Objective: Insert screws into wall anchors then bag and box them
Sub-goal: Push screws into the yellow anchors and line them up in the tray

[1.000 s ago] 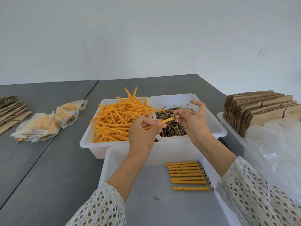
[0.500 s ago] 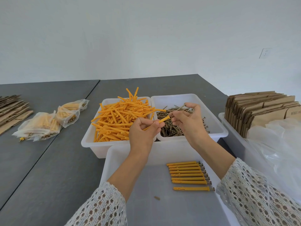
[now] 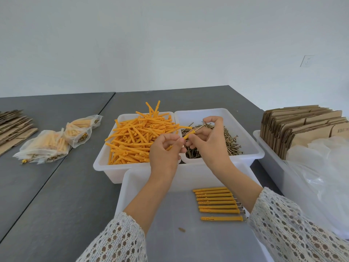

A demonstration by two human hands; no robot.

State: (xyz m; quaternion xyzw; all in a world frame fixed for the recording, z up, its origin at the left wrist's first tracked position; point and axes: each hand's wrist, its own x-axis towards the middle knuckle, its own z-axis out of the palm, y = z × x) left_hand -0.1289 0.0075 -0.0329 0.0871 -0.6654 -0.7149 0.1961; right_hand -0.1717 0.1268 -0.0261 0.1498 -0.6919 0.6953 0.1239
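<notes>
My left hand (image 3: 165, 154) pinches an orange wall anchor (image 3: 188, 134) above the two white bins. My right hand (image 3: 210, 142) pinches a screw (image 3: 199, 128) whose tip sits in the anchor's open end. Behind the hands, the left bin (image 3: 105, 159) is heaped with loose orange anchors (image 3: 139, 133), and the right bin (image 3: 245, 148) holds a pile of screws (image 3: 230, 142). In the near white tray (image 3: 128, 186) lies a neat row of several anchors with screws in them (image 3: 217, 203).
Clear bags of finished anchors (image 3: 56, 140) lie on the grey table at left, beside flat cardboard (image 3: 13, 127). At right a white tray (image 3: 268, 156) holds upright folded cartons (image 3: 302, 127) and clear plastic bags (image 3: 324, 178).
My right hand has brought the screw down from above the screw bin to the anchor's end, and the screw has entered the anchor. My left hand stayed almost still.
</notes>
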